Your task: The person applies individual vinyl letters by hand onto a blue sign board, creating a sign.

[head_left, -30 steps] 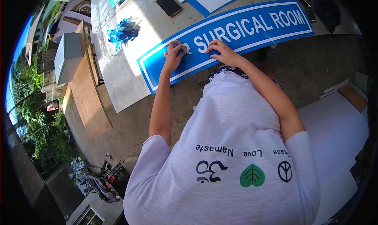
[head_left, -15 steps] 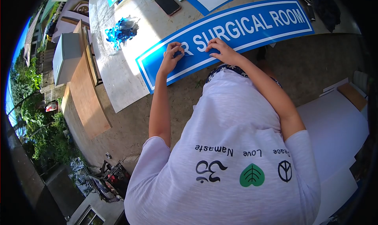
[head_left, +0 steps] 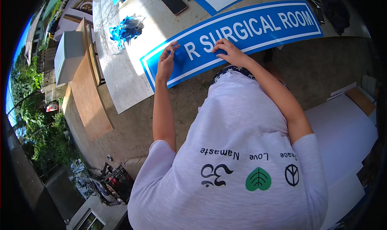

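A long blue sign (head_left: pixel 258 26) with a white border line lies on the table, and the white letters on it read "R SURGICAL ROOM". Over the sign's left part, beside the letter R, is my left hand (head_left: pixel 166 61). Its fingertips are pinched together, and what they hold, if anything, is too small to make out. My right hand (head_left: pixel 230 52) rests at the sign's near edge, below the first letters of "SURGICAL", with its fingers curled and somewhat apart and nothing visible in them.
Past the sign lie a phone (head_left: pixel 174 3) and a crumpled pile of blue scraps (head_left: pixel 124 32) on the table (head_left: pixel 121 85). Dark tools (head_left: pixel 316 6) and a dark cloth (head_left: pixel 335 12) are at the far right. White sheets (head_left: pixel 334 129) lie at the lower right.
My left hand has moved left, away from the letter R, which now shows fully. My right hand has barely moved.
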A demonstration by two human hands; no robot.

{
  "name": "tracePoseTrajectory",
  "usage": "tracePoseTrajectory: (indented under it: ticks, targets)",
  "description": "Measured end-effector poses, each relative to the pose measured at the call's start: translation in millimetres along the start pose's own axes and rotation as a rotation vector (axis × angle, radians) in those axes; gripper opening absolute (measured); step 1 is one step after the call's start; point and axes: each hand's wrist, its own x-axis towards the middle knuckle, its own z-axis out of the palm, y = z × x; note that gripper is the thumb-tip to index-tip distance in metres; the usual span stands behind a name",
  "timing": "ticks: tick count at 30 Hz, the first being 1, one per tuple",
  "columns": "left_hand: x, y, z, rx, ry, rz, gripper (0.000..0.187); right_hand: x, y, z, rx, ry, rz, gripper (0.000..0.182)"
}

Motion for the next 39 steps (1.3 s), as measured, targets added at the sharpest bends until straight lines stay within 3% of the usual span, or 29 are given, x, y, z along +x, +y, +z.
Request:
tracePoseTrajectory:
  ticks: [3, 5, 8, 9, 10, 12, 13, 15, 17, 19, 23, 26, 33, 34, 39]
  targets:
    - [5, 5, -10, -0.083, 0.084, 0.059, 0.009, 0, 1, 0, 0.004, -0.011, 0.001, 0.019]
    - [15, 13, -24, 0.059, 0.307, 0.102, 0.022, 2, 4, 1, -0.005, -0.005, -0.020, 0.019]
    - [34, 50, -58, 0.285, 0.576, 0.329, 0.026, 2, 5, 3, -0.015, -0.006, -0.042, 0.019]
    - [50, 56, -89, 0.622, 0.730, 0.497, 0.019, 2, 5, 3, -0.001, -0.001, -0.039, 0.019]
    - [61, 67, -107, 0.622, 0.797, 0.579, 0.016, 2, 4, 3, 0.012, 0.006, -0.036, 0.020]
    - [75, 95, -134, 0.795, 0.982, 0.510, 0.022, 2, 3, 2, 0.025, 0.007, -0.042, 0.021]
    - [97, 86, -180, 0.790, 1.053, 0.411, 0.033, 2, 3, 2, 0.041, 0.012, -0.043, 0.021]
    - [126, 81, -232, 1.150, 1.200, 0.471, 0.031, 2, 1, 1, 0.038, 0.017, -0.044, 0.021]
    - [139, 82, -245, 1.149, 1.206, 0.404, 0.037, 1, 0, 0, 0.053, 0.010, -0.026, 0.021]
    - [149, 79, -248, 1.458, 1.280, 0.249, 0.043, 3, 0, 0, 0.044, 0.021, -0.034, 0.022]
    - [155, 78, -238, 1.335, 1.264, -0.178, 0.050, 4, 1, 1, 0.057, 0.009, -0.010, 0.021]
    - [155, 70, -240, 1.309, 1.271, -0.116, 0.055, 4, 1, 1, 0.046, 0.020, -0.014, 0.022]
    - [151, 65, -249, 1.374, 1.192, -0.187, 0.072, 3, -5, -1, 0.054, 0.013, -0.003, 0.022]
    - [151, 67, -249, 1.350, 1.163, -0.283, 0.090, 3, -5, 0, 0.051, 0.019, -0.005, 0.021]
    - [136, 57, -262, 1.107, 1.181, -0.198, 0.110, 1, -5, 0, 0.031, 0.023, -0.007, 0.020]
